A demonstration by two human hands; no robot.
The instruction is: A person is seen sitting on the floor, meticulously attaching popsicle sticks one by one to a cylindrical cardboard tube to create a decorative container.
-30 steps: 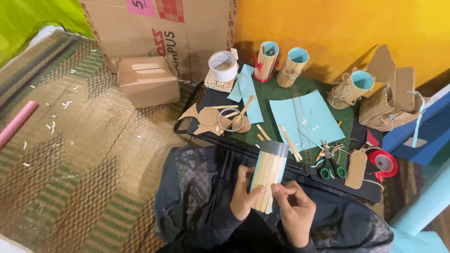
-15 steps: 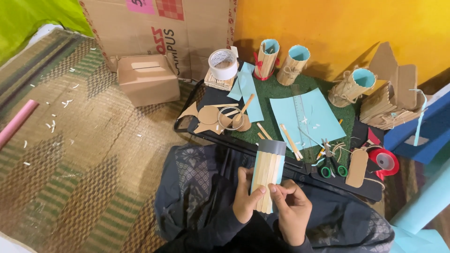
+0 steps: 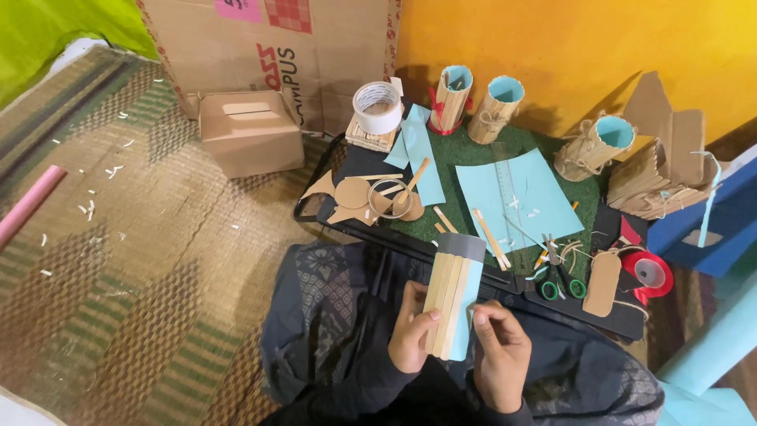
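Note:
I hold a light-blue paper-covered tube (image 3: 467, 304) upright over my lap, with several wooden craft sticks (image 3: 443, 293) stuck side by side on its left face. My left hand (image 3: 412, 330) grips the tube low on the stick side, thumb pressed on the sticks. My right hand (image 3: 498, 353) touches the tube's lower right edge with its fingertips. Finished stick-clad tubes (image 3: 453, 97) stand at the back of the green mat (image 3: 481, 150).
A blue paper sheet (image 3: 516, 197) with a clear ruler, loose sticks, green-handled scissors (image 3: 561, 278), twine, red ribbon spool (image 3: 651, 272), tape roll (image 3: 377, 106) and cardboard cutouts (image 3: 353, 195) lie on the black tray. Cardboard boxes (image 3: 251, 131) stand left; a pink roll (image 3: 27, 203) lies on the woven rug.
The tube and both hands have stayed nearly still; my fingers shifted only slightly on the sticks.

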